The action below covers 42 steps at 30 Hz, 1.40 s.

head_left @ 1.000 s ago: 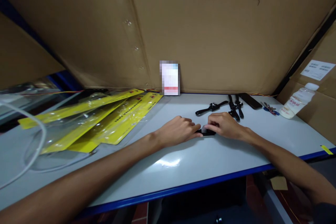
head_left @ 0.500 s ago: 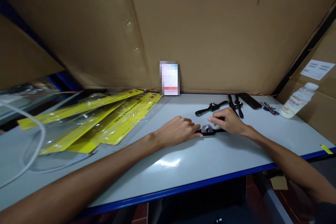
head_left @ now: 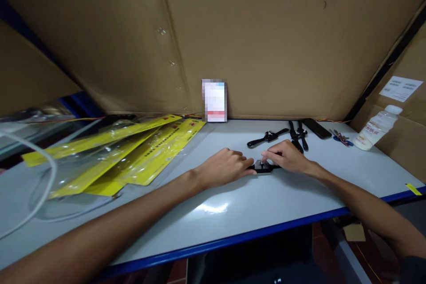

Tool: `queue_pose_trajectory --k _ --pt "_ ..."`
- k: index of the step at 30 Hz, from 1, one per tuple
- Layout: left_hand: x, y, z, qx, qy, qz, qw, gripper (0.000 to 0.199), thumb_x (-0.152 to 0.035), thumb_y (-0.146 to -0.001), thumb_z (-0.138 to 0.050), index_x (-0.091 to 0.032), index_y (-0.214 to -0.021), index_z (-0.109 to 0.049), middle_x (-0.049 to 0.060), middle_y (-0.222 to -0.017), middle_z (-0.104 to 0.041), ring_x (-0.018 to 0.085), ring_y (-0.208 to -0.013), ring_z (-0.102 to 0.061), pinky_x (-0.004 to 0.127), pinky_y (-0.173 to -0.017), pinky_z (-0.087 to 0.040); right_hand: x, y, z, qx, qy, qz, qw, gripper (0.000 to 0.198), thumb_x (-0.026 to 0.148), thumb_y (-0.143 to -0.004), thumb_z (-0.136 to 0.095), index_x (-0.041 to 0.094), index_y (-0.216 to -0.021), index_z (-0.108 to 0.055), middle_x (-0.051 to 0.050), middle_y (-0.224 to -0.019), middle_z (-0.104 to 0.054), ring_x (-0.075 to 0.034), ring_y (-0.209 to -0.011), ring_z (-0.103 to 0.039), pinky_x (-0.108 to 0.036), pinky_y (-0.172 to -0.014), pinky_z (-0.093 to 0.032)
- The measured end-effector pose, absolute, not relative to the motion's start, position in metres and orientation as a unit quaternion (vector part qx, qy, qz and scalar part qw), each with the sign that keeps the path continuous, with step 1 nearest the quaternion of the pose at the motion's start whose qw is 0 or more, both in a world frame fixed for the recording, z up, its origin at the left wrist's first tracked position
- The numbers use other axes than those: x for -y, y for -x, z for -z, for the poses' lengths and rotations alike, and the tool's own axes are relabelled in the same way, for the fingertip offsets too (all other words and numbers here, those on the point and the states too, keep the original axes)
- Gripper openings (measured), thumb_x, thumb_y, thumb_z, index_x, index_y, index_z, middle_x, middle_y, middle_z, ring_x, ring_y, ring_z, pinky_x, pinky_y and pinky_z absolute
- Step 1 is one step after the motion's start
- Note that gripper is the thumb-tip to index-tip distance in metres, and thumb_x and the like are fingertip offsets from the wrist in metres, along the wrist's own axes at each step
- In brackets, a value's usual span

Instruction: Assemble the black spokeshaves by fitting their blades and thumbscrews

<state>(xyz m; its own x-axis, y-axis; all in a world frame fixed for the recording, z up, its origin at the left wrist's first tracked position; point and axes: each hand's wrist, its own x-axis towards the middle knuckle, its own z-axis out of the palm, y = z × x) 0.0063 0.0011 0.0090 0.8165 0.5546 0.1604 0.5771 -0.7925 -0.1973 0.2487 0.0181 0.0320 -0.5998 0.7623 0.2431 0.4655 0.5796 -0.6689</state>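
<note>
A black spokeshave [head_left: 263, 169] with a grey metal blade plate lies low over the white table in front of me. My left hand [head_left: 231, 164] is closed round its left handle, which the fingers mostly hide. Over the right handle is my right hand [head_left: 288, 155], its fingers curled and its index finger and thumb drawn together at the small screw on the blade plate. Exactly what those fingertips pinch is too small to make out. Just behind lies another spokeshave [head_left: 267, 137], and more black spokeshaves [head_left: 298, 135] lie crossed to its right.
Yellow cards in clear plastic packaging [head_left: 143, 155] spread over the left side, near a white cable [head_left: 53, 173]. A blurred upright screen [head_left: 215, 101] leans on the cardboard wall [head_left: 253, 44]. A dark flat case [head_left: 316, 128], keys [head_left: 341, 138] and a bottle [head_left: 377, 128] stand right.
My right hand's fingertips have moved slightly left and down, from beside the screw onto it. My left hand keeps its hold on the spokeshave.
</note>
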Motion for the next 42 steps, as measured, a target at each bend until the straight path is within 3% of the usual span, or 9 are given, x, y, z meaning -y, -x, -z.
queue_pose_trajectory --k 4,8,11,17,22,25,30,34,42 --pt "-0.002 -0.005 -0.007 0.301 0.946 0.061 0.102 0.061 -0.054 -0.109 -0.02 -0.017 -0.087 -0.063 0.006 -0.07 -0.065 0.016 -0.055 -0.057 0.029 -0.052 -0.029 -0.019 -0.249 -0.032 0.834 0.386 -0.27 0.286 0.056 0.046 -0.095 -0.057 0.019 -0.047 -0.044 0.006 -0.045 -0.037 -0.008 -0.048 -0.033 -0.026 -0.052 -0.027" --pt "-0.003 -0.005 -0.006 0.296 0.948 0.076 0.092 0.065 -0.055 -0.109 -0.017 -0.017 -0.086 -0.063 0.006 -0.068 -0.063 0.016 -0.053 -0.055 0.03 -0.052 -0.03 -0.015 -0.244 -0.032 0.843 0.359 -0.284 0.283 0.012 0.029 -0.086 -0.067 0.018 -0.083 -0.069 0.002 -0.066 -0.064 -0.012 -0.062 -0.054 -0.025 -0.059 -0.038" --pt "-0.003 -0.005 -0.006 0.294 0.948 0.071 0.104 0.067 -0.055 -0.109 -0.014 -0.016 -0.087 -0.064 0.006 -0.067 -0.062 0.016 -0.052 -0.054 0.031 -0.052 -0.029 -0.011 -0.24 -0.033 0.808 0.35 -0.389 0.272 0.024 0.034 -0.093 -0.059 0.015 -0.104 -0.07 0.001 -0.063 -0.066 -0.012 -0.055 -0.055 -0.025 -0.056 -0.041" --pt "-0.002 -0.006 -0.008 0.291 0.948 0.059 0.113 0.064 -0.054 -0.109 -0.018 -0.017 -0.085 -0.063 0.005 -0.068 -0.064 0.016 -0.055 -0.055 0.033 -0.052 -0.027 -0.013 -0.244 -0.033 0.808 0.374 -0.324 0.319 0.022 0.028 -0.092 -0.059 0.018 -0.108 -0.072 -0.002 -0.083 -0.071 -0.01 -0.057 -0.052 -0.025 -0.055 -0.039" --pt "-0.001 -0.005 -0.009 0.294 0.948 0.055 0.11 0.061 -0.054 -0.109 -0.02 -0.018 -0.084 -0.062 0.005 -0.068 -0.063 0.016 -0.054 -0.053 0.034 -0.052 -0.027 -0.015 -0.246 -0.031 0.81 0.398 -0.282 0.326 0.02 0.031 -0.094 -0.059 0.017 -0.082 -0.069 0.01 -0.047 -0.038 -0.008 -0.045 -0.031 -0.026 -0.048 -0.022" --pt "-0.001 -0.004 -0.008 0.292 0.949 0.063 0.096 0.061 -0.054 -0.11 -0.02 -0.018 -0.083 -0.061 0.005 -0.067 -0.062 0.016 -0.054 -0.051 0.034 -0.053 -0.028 -0.013 -0.245 -0.034 0.815 0.386 -0.284 0.326 0.016 0.026 -0.094 -0.058 0.017 -0.087 -0.069 0.006 -0.055 -0.054 -0.008 -0.048 -0.036 -0.026 -0.05 -0.026" --pt "-0.002 -0.004 -0.007 0.299 0.948 0.053 0.099 0.058 -0.051 -0.11 -0.021 -0.018 -0.087 -0.062 0.006 -0.071 -0.063 0.016 -0.056 -0.053 0.033 -0.055 -0.028 -0.013 -0.244 -0.034 0.858 0.312 -0.301 0.276 0.022 0.015 -0.093 -0.056 0.018 -0.107 -0.072 -0.005 -0.099 -0.077 -0.01 -0.065 -0.056 -0.026 -0.062 -0.041" --pt "-0.003 -0.005 -0.008 0.302 0.948 0.031 0.098 0.052 -0.049 -0.11 -0.027 -0.018 -0.09 -0.065 0.006 -0.073 -0.065 0.017 -0.058 -0.055 0.033 -0.056 -0.029 -0.017 -0.246 -0.03 0.897 0.273 -0.241 0.251 0.022 0.009 -0.093 -0.054 0.016 -0.097 -0.074 -0.007 -0.098 -0.077 -0.016 -0.084 -0.065 -0.031 -0.078 -0.047" --pt "-0.004 -0.003 -0.005 0.288 0.952 0.059 0.086 0.059 -0.052 -0.11 -0.022 -0.017 -0.088 -0.064 0.005 -0.071 -0.067 0.017 -0.06 -0.058 0.031 -0.056 -0.032 -0.019 -0.248 -0.026 0.909 0.316 -0.199 0.186 0.01 0.026 -0.092 -0.069 0.018 -0.093 -0.075 -0.004 -0.086 -0.073 -0.015 -0.071 -0.058 -0.03 -0.071 -0.041"
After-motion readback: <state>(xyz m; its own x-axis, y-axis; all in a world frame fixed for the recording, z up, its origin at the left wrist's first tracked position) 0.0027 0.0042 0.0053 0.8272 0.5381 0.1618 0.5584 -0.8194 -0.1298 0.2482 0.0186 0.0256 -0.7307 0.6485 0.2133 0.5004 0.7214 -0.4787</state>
